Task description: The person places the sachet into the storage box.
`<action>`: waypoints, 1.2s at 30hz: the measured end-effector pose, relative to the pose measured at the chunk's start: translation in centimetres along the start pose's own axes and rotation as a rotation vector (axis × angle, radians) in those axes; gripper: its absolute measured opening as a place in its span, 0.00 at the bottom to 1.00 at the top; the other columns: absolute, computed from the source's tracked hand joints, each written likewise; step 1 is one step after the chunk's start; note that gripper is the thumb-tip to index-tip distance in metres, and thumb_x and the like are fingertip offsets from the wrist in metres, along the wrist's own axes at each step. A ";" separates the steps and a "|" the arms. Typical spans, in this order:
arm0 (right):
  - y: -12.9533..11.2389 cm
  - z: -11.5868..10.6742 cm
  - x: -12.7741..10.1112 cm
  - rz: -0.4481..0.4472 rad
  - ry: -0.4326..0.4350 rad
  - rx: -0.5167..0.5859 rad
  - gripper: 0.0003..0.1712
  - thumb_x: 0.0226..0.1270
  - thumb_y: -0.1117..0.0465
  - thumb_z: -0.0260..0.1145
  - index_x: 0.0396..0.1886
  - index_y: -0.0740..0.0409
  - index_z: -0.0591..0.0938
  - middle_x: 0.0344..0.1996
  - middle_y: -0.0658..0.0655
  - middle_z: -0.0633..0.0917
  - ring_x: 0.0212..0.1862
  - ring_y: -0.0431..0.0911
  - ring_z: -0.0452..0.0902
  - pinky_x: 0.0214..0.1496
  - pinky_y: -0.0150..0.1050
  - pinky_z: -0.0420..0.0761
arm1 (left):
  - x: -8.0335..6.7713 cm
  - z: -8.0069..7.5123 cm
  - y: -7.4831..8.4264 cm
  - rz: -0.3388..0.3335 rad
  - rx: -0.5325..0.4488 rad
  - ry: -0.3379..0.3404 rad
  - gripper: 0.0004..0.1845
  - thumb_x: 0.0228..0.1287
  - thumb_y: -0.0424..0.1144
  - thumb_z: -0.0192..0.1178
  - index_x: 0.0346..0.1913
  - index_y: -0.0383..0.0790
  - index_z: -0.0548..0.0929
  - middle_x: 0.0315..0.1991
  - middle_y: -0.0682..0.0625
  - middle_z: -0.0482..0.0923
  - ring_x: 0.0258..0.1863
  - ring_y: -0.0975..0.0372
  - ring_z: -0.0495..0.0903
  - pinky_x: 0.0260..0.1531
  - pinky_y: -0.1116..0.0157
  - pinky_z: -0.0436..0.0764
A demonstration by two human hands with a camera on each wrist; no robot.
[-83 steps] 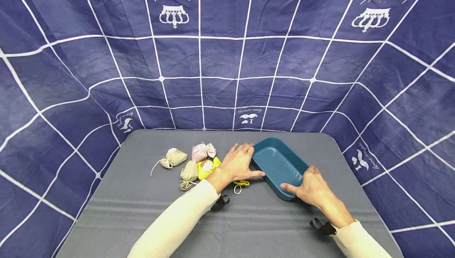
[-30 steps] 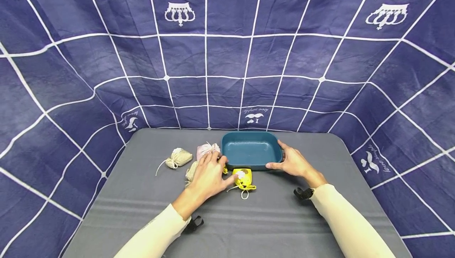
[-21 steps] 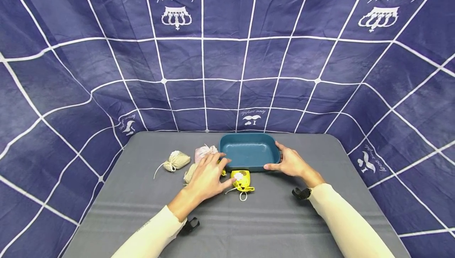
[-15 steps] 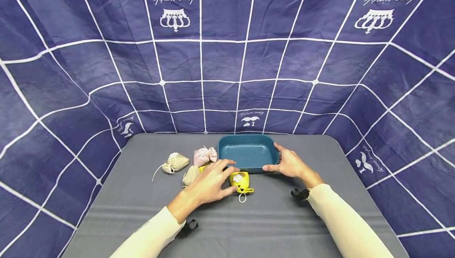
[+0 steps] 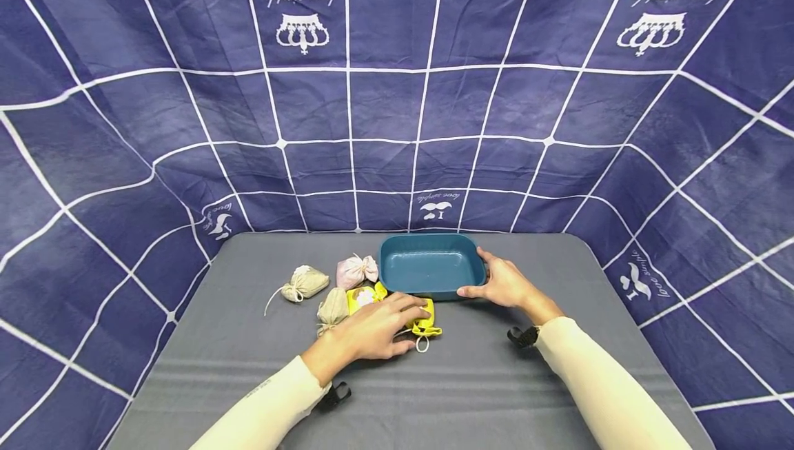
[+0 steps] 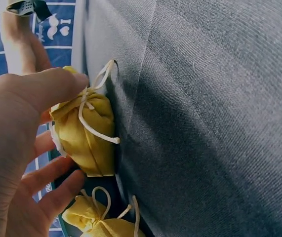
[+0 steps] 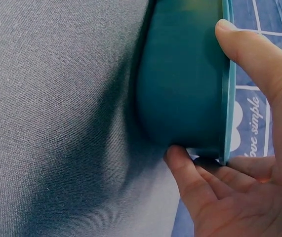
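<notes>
Left hand [image 5: 375, 329] lies over a yellow pouch [image 5: 424, 322] on the counter [image 5: 465, 388], just beside the teal tray [image 5: 428, 272]; whether its fingers grip cannot be told. Right hand [image 5: 507, 284] grips the tray's right end between thumb and fingers. A pink pouch [image 5: 352, 273] lies at the tray's left.

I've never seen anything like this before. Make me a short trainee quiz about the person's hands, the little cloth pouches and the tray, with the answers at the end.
1. What is the right hand holding? A: a spoon; B: the teal tray; C: a beige pouch.

2. True or false: in the head view, the pink pouch lies outside the tray, on the left of it.

3. What colour is the pouch that the left hand partly covers in the head view?

Key: 1, B. 2, true. 3, yellow.
</notes>
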State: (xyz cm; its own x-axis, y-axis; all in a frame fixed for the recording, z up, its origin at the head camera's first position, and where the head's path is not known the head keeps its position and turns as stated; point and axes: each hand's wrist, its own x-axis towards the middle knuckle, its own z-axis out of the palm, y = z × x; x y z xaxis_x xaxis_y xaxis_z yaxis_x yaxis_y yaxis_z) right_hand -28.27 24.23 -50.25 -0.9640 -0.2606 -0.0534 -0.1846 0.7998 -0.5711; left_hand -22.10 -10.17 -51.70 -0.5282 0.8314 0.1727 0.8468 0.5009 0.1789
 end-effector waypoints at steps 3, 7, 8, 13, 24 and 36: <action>0.0 -0.2 0.0 0.007 0.000 0.003 0.77 0.62 0.36 0.91 0.91 0.77 0.60 0.55 0.68 0.97 0.50 0.46 0.95 0.66 0.57 0.90 | 0.2 0.0 -0.1 0.014 -0.004 -0.005 0.32 0.76 0.48 0.79 0.77 0.48 0.84 0.81 0.48 0.81 0.78 0.52 0.82 0.77 0.55 0.85; -0.1 0.0 -0.1 0.012 -0.009 0.011 0.77 0.62 0.36 0.91 0.91 0.78 0.60 0.56 0.70 0.96 0.52 0.49 0.95 0.66 0.58 0.90 | 0.3 0.1 0.0 0.025 0.026 -0.004 0.33 0.71 0.47 0.82 0.76 0.48 0.85 0.77 0.48 0.82 0.71 0.53 0.84 0.75 0.57 0.86; -0.1 0.1 -0.1 0.011 -0.009 0.014 0.77 0.62 0.37 0.91 0.91 0.78 0.60 0.57 0.71 0.96 0.54 0.50 0.96 0.67 0.58 0.90 | 0.3 0.2 0.1 0.029 0.032 -0.001 0.33 0.70 0.46 0.83 0.75 0.48 0.85 0.76 0.49 0.82 0.69 0.53 0.84 0.74 0.57 0.86; -0.1 0.4 -0.3 0.016 0.000 0.015 0.76 0.62 0.36 0.91 0.91 0.77 0.60 0.60 0.71 0.95 0.59 0.51 0.96 0.70 0.58 0.89 | 0.3 0.6 0.5 0.048 0.046 0.021 0.34 0.66 0.45 0.86 0.73 0.48 0.86 0.76 0.48 0.82 0.62 0.54 0.85 0.67 0.58 0.88; 0.3 -0.1 -0.3 -0.007 -0.005 0.035 0.80 0.58 0.30 0.91 0.90 0.77 0.62 0.62 0.74 0.93 0.60 0.54 0.96 0.67 0.56 0.91 | 0.9 0.8 1.4 -0.011 0.074 0.035 0.31 0.66 0.48 0.87 0.68 0.47 0.86 0.59 0.54 0.91 0.58 0.60 0.89 0.63 0.62 0.90; -0.1 -0.2 -0.2 0.015 -0.006 0.029 0.77 0.61 0.33 0.90 0.91 0.76 0.61 0.64 0.76 0.92 0.62 0.57 0.95 0.67 0.56 0.91 | 1.8 0.8 2.0 -0.017 0.170 -0.019 0.37 0.73 0.55 0.82 0.81 0.58 0.80 0.62 0.55 0.88 0.59 0.61 0.88 0.59 0.63 0.92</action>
State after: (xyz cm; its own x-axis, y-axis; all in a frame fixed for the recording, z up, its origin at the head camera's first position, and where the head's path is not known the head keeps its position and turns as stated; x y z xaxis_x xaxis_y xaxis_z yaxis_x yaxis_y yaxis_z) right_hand -28.11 24.26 -50.00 -0.9653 -0.2523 -0.0669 -0.1647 0.7876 -0.5938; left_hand -21.31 -7.47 -51.78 -0.5425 0.8262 0.1521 0.8370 0.5470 0.0144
